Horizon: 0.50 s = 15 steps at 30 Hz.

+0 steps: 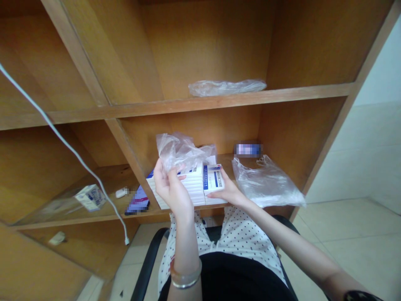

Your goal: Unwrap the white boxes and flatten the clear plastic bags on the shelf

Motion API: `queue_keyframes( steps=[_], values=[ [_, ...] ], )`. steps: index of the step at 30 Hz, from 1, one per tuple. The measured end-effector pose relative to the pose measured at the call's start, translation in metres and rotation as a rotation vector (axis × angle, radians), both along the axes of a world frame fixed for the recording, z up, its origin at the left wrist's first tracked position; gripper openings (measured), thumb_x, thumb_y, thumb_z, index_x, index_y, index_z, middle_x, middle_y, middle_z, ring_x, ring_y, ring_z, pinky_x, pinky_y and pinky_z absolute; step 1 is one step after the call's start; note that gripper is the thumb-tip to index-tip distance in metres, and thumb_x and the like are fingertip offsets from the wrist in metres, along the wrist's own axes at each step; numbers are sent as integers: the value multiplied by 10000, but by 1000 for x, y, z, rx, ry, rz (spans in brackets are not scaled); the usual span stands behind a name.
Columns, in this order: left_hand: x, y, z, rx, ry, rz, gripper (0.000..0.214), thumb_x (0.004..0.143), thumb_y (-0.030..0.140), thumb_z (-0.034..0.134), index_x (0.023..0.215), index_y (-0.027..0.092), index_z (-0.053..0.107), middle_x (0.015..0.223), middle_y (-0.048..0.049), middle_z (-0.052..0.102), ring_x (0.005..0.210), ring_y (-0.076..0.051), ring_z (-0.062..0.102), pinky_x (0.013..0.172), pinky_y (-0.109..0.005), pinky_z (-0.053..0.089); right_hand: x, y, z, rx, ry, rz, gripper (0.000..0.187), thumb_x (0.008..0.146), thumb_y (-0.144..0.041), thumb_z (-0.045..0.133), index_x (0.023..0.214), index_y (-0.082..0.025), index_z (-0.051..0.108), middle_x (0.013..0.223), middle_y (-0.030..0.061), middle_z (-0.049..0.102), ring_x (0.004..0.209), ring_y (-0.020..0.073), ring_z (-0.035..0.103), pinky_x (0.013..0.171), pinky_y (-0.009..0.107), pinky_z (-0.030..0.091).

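A stack of white boxes with blue print (194, 186) rests on the lower wooden shelf (175, 209) in front of me. My left hand (171, 188) is closed on crumpled clear plastic wrap (178, 150), lifted above the stack. My right hand (227, 190) grips the right end of the stack, with the thumb along the bottom edge of the end box (213, 179).
A clear plastic bag (266, 182) lies right of the boxes, another plastic bag (225, 87) on the upper shelf. In the left compartment are a small carton (90, 197) and a white cable (72, 150). A black chair (150, 259) is below me.
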<state>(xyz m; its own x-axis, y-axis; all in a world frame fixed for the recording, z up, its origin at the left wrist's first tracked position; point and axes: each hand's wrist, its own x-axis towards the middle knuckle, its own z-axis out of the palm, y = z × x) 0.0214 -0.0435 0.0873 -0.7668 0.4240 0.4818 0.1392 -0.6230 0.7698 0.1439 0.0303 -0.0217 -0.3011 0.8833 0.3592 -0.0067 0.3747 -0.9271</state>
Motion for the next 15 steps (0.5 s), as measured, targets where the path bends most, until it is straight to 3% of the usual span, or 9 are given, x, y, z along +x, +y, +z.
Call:
queue_keyframes(
  steps=[3,5,10,15],
  values=[
    [-1,0,0,-18,7,-29,394,790,273,551,1175,196,569,1195,-79,603,841,-158,666,584,-202,474,0,-2,2,77,-189,-175,1119,455,-464,858,1433,-222,369,1506,145,294,1416,342,169,1135,528,157],
    [-2,0,0,-22,17,-40,394,796,276,545,1182,199,564,1195,-80,605,833,-155,669,587,-204,475,1,-5,6,173,-291,-249,986,452,-532,842,1335,-235,522,1526,129,263,1425,362,112,1137,537,100],
    [-4,-1,0,0,5,-40,385,789,265,549,1165,189,575,1166,-75,621,814,-150,671,578,-196,462,0,-15,15,325,-334,-183,541,640,-550,749,1123,-314,687,1376,69,512,1345,326,348,1120,549,134],
    [-4,0,1,2,-14,-32,383,774,254,553,1146,170,584,1149,-79,626,782,-145,672,564,-196,456,-3,-17,12,334,-329,-152,428,710,-471,724,1103,-301,701,1294,59,589,1347,322,346,1084,537,248]
  ],
)
